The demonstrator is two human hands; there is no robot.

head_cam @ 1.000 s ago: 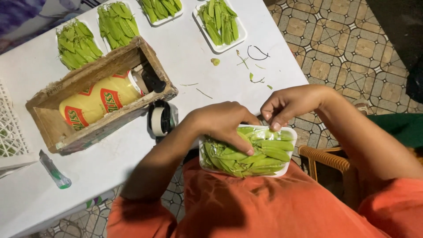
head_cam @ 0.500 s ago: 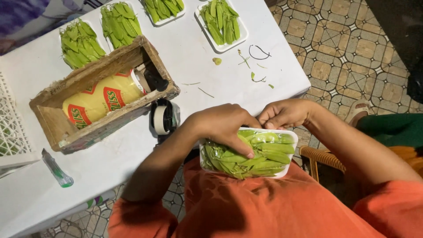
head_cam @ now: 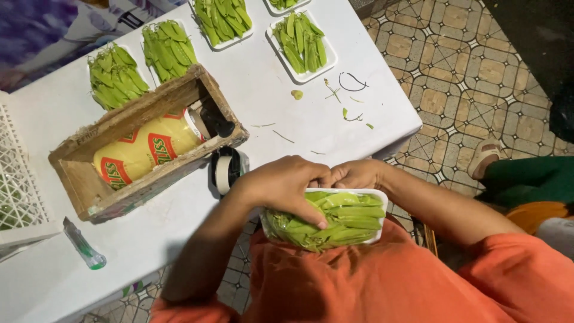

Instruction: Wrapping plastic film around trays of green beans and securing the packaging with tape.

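The left hand [head_cam: 286, 186] lies spread over the top of a white tray of green pea pods [head_cam: 335, 218], its fingers [head_cam: 311, 216] pressed flat on the clear film that covers the pods, while the right hand [head_cam: 357, 174] grips the tray's far rim, fingers curled shut on the edge; how tightly they pinch the film there I cannot tell. The tray is held against the orange shirt [head_cam: 382, 281], just off the near edge of the white table [head_cam: 263, 90], so nothing but the two hands and the lap supports it. That looks like the weak point: if either grip loosens, the tray could tip and slide off toward the tiled floor [head_cam: 442, 54], and hard pressure from the flat fingers could crush pods or split the film. Just beyond the left hand's knuckles stands a roll of tape [head_cam: 225, 171], and past it a wooden box [head_cam: 143, 143] holding a yellow roll of film [head_cam: 146, 152]. Well beyond the fingers lie more trays of pods [head_cam: 302, 43], with loose green scraps [head_cam: 350, 113] between.
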